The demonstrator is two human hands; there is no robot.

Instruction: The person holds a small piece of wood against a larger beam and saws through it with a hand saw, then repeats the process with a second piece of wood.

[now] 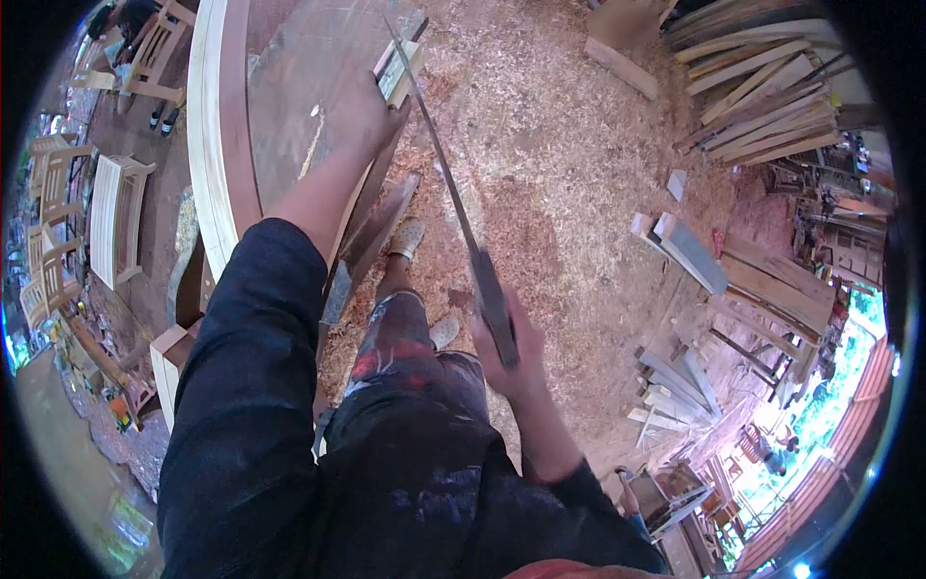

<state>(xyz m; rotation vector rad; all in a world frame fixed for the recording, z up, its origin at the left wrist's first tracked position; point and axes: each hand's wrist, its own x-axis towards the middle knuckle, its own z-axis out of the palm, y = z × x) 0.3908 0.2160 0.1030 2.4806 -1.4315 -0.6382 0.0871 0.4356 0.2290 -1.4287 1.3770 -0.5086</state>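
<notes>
My right hand (509, 347) is closed around the dark handle of a handsaw (450, 174). Its long thin blade, seen nearly edge-on, points up and away to the left. My left hand (362, 116) grips a short piece of wood (397, 77) at the edge of the workbench (289, 116), fingers partly hidden behind the wood. In this view the blade crosses the right side of that piece, just beyond my left hand.
Long pale boards (214, 125) lie along the bench's left side. Wood shavings (540, 183) cover the floor. Stacked planks (762, 92) and more timber (776, 289) stand at right. Wooden chairs (48, 261) and a slatted bench (118, 217) are at left, near another person (125, 24).
</notes>
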